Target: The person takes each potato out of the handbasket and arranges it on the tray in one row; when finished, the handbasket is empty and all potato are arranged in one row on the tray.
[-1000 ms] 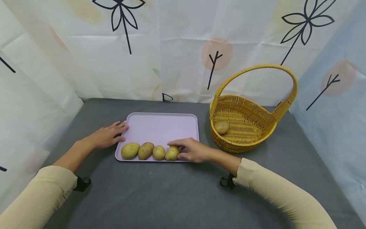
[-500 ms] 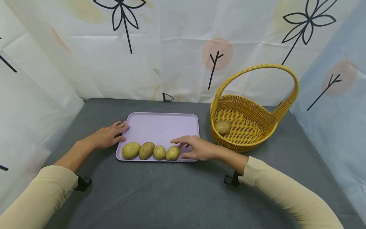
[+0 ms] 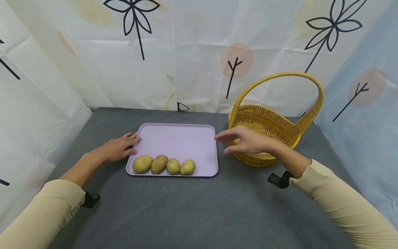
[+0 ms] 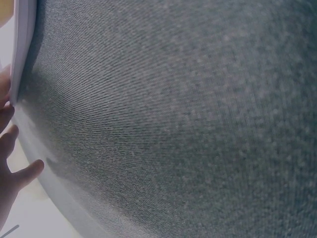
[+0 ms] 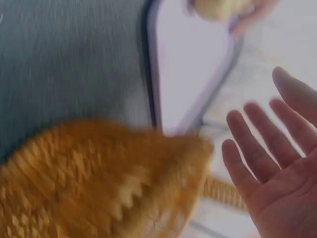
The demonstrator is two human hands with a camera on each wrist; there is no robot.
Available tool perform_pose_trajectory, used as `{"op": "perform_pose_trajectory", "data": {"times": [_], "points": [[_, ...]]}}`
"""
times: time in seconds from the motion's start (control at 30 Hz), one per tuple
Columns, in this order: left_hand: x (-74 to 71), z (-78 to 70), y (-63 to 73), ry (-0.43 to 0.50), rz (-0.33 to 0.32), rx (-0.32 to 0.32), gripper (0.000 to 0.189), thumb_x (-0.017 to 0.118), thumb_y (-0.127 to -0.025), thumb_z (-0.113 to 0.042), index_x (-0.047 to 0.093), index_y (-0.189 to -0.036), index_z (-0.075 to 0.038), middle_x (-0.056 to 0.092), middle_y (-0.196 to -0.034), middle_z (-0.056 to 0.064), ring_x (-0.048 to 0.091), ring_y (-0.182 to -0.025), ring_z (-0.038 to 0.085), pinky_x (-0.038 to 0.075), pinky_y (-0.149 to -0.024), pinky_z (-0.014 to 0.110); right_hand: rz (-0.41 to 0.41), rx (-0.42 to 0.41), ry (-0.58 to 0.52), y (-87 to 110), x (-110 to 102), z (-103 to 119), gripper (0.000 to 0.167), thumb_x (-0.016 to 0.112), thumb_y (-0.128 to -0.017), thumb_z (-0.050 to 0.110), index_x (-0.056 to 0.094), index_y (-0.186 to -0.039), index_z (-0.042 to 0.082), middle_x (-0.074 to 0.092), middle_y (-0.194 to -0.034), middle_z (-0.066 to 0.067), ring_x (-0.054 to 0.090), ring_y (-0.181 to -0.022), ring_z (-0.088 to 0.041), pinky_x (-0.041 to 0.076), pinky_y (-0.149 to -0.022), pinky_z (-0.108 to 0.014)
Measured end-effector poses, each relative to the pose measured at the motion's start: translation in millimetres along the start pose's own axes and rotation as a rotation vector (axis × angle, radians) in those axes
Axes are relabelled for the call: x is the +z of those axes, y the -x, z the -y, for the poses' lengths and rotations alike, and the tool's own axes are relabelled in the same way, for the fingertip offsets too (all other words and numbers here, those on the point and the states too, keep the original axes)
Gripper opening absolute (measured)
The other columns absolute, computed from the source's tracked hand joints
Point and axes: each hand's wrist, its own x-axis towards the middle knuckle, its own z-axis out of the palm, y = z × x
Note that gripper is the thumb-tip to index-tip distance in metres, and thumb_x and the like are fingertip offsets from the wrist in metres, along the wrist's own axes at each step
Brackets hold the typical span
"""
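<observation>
Several potatoes (image 3: pixel 158 164) lie in a row along the near edge of a pale purple tray (image 3: pixel 177 138). My left hand (image 3: pixel 116 148) rests at the tray's left rim, fingertips touching it, fingers extended. In the head view my right hand (image 3: pixel 245 140) hovers in front of the left side of a yellow wicker basket (image 3: pixel 264 119), holding nothing. The right wrist view shows that hand (image 5: pixel 282 158) with its fingers spread. One potato inside the basket is mostly hidden behind the right hand.
A dark grey cloth (image 3: pixel 186 207) covers the table. Behind it hangs a white curtain (image 3: pixel 196 62) printed with plants. The basket's tall handle (image 3: pixel 289 74) arches above the table's right side.
My right hand has left the rightmost potato on the tray and moved right to the basket, its fingers opening. The left hand and the potatoes have stayed in place.
</observation>
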Motion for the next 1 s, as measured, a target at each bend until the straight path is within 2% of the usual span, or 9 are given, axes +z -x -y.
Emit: {"op": "perform_pose_trajectory", "data": {"times": [0.13,0.37,0.63,0.9,1.0], "points": [[-0.3,0.6,0.0,0.002,0.004,-0.004,0.064,0.058,-0.101,-0.031,0.036,-0.151,0.002,0.024,-0.158,0.029,0.019,-0.144,0.052,0.022,-0.103,0.075,0.025,0.054,0.004,10.7,-26,-10,0.04,0.074,-0.09,0.013,0.066,-0.128,0.002,0.068,-0.125,-0.01,0.063,-0.117,-0.029,0.048,-0.098,-0.05],[0.0,1.2,0.0,0.005,0.008,-0.003,0.064,0.058,-0.101,-0.03,0.036,-0.151,0.003,0.024,-0.158,0.03,0.019,-0.144,0.053,0.022,-0.103,0.075,0.104,0.141,-0.003,19.4,-56,-29,0.047,0.074,-0.091,0.014,0.06,-0.133,-0.005,0.063,-0.133,-0.018,0.057,-0.126,-0.032,0.042,-0.105,-0.053],[0.6,0.4,0.0,0.004,0.015,-0.017,0.064,0.057,-0.101,-0.032,0.036,-0.152,0.001,0.023,-0.159,0.029,0.018,-0.145,0.052,0.02,-0.103,0.076,0.144,0.25,-0.061,19.7,-67,-50,0.051,0.07,-0.092,0.006,0.052,-0.137,-0.012,0.054,-0.14,-0.026,0.051,-0.131,-0.04,0.039,-0.107,-0.053],[0.9,1.9,-0.6,0.004,0.014,-0.015,0.065,0.057,-0.101,-0.033,0.035,-0.152,0.001,0.023,-0.159,0.028,0.018,-0.145,0.052,0.021,-0.103,0.076,0.136,0.368,-0.071,12.3,-78,-65,0.056,0.07,-0.093,0.008,0.047,-0.141,-0.011,0.05,-0.143,-0.027,0.045,-0.135,-0.042,0.037,-0.108,-0.053],[1.0,2.1,-0.7,0.003,0.016,-0.018,0.065,0.057,-0.101,-0.033,0.035,-0.152,0.0,0.023,-0.159,0.028,0.018,-0.145,0.052,0.02,-0.103,0.076,0.177,0.419,-0.091,10.3,-79,-70,0.059,0.068,-0.095,0.011,0.044,-0.144,-0.008,0.047,-0.146,-0.027,0.045,-0.135,-0.042,0.04,-0.106,-0.052]]}}
